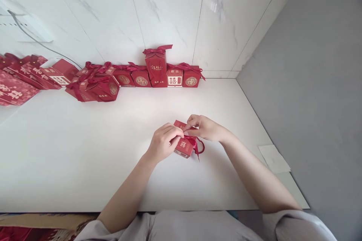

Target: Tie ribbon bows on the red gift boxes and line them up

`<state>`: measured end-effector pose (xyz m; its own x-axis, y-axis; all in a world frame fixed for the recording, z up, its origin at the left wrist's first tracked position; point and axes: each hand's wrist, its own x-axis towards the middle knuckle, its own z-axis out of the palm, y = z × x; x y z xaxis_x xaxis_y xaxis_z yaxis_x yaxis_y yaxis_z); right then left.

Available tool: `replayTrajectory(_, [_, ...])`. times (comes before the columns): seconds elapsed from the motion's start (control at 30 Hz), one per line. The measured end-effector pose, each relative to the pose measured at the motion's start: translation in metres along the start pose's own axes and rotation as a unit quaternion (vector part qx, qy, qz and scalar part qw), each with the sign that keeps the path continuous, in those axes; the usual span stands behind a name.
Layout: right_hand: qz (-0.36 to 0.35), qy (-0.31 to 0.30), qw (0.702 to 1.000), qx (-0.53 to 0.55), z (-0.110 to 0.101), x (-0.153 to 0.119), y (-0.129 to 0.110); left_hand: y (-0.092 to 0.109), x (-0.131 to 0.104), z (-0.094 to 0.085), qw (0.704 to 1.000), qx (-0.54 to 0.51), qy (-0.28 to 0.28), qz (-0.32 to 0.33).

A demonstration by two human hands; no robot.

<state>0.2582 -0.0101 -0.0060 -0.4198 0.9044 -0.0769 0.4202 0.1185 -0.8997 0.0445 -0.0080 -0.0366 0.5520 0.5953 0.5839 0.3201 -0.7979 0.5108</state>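
Observation:
A small red gift box point(182, 153) with pale lettering sits on the white table in front of me. A dark red ribbon point(194, 142) crosses its top, with one tail hanging over the side nearest me. My left hand point(164, 141) is closed at the box's left, fingertips pinching the ribbon at the middle. From the right, my right hand point(205, 128) pinches the ribbon at the same spot, thumb and forefinger together. A twisted red cord handle point(203, 146) loops out at the box's right. The fingers hide the ribbon's middle.
Several red boxes with ribbon bows point(141, 79) line the tiled wall, one standing taller point(156, 68). More red bags point(17, 86) are at far left, near a grey cable point(36, 41). White paper point(274, 158) lies at the table's right edge. A cardboard carton point(45, 221) stands below the front edge.

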Motion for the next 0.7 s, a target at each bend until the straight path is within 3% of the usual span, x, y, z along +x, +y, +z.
replayTrajectory(0.13, [0.017,-0.025,0.999,-0.038,-0.005,0.005,-0.009,0.000,0.001,-0.002,0.999,0.015,-0.025,0.016])
replayTrajectory(0.3, [0.080,-0.142,0.983,-0.086,-0.013,0.017,-0.029,0.002,0.000,-0.007,0.998,-0.020,-0.050,-0.016])
replayTrajectory(0.43, [0.115,-0.178,0.973,-0.095,-0.017,0.025,-0.036,0.003,0.000,-0.008,0.998,-0.033,-0.041,-0.035])
replayTrajectory(0.6, [0.139,-0.191,0.972,-0.001,-0.017,0.022,-0.029,0.003,0.002,-0.010,0.991,0.096,0.031,-0.090])
replayTrajectory(0.7, [0.149,-0.202,0.968,0.029,-0.017,0.019,-0.025,0.003,0.003,-0.012,0.980,0.153,0.013,-0.130])
